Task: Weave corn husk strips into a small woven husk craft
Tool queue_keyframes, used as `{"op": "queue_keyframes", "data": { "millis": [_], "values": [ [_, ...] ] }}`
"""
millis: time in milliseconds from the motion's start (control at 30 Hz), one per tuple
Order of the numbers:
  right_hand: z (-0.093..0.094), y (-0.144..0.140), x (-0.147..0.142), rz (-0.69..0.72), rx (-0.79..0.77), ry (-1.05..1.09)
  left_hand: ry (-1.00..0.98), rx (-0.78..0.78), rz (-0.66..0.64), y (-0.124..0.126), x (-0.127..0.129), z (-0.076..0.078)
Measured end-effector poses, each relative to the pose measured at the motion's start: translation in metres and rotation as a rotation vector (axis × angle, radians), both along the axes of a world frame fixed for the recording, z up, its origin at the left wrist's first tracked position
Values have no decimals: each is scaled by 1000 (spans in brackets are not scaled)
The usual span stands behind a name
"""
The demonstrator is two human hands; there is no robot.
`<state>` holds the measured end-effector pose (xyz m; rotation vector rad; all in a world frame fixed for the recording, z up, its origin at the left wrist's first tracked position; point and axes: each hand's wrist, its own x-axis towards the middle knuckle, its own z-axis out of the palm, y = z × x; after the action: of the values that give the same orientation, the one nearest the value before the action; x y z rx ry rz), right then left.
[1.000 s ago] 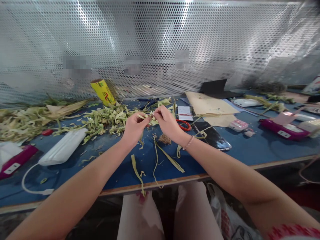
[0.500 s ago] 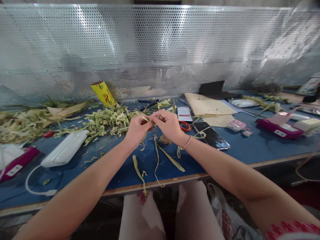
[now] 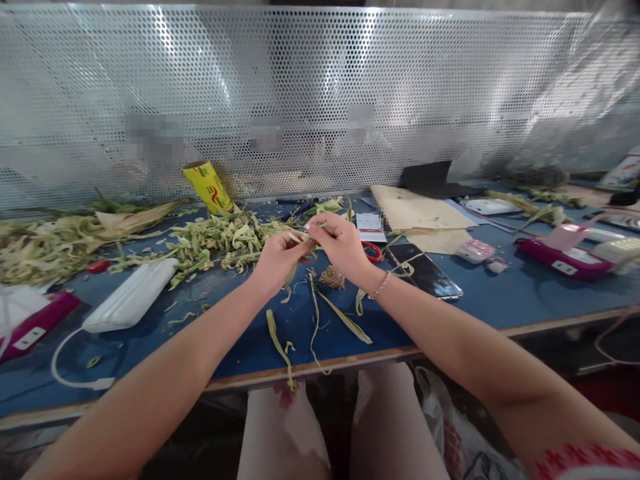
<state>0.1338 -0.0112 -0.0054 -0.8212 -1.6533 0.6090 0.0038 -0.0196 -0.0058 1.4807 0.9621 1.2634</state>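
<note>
Together, my left hand [image 3: 276, 259] and right hand [image 3: 340, 245] pinch one pale green strip [image 3: 300, 239] above the blue table [image 3: 500, 297], near the far strip pile [image 3: 220, 240].

This is a handcraft workshop with shared benches. A long blue worktable [image 3: 500, 297] with a wooden edge runs left to right, backed on the far side by a perforated metal screen [image 3: 320, 93]. Heaps of dried leaf strips [image 3: 215, 240] cover it, with a yellow roll [image 3: 207, 187], red scissors [image 3: 371, 251] and phones [image 3: 425, 270] scattered among them.
</note>
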Motion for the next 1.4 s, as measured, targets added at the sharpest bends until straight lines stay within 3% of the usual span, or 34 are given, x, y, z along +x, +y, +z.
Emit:
{"op": "queue_keyframes", "data": {
  "millis": [200,367,533,633,767,967,1200,1400],
  "values": [
    [3,-2,7,-32,101,-185,-10,-32,3,3,-1,0],
    [7,-4,8,-108,117,-345,131,59,87,1,-2,0],
    [1,0,0,-102,91,-303,366,220,268,0,-3,-2],
    [-5,3,-5,-110,100,-249,440,303,301,-1,-1,-3],
    [-9,4,-7,-103,118,-253,472,313,304,-4,1,-2],
    [-7,5,-4,-138,124,-281,341,172,276,-2,0,-1],
    [-4,7,-1,-140,-49,-120,232,143,134,-2,1,-3],
    [-7,8,-3,-50,-83,-1,267,135,121,-3,1,-2]
  ]
}}
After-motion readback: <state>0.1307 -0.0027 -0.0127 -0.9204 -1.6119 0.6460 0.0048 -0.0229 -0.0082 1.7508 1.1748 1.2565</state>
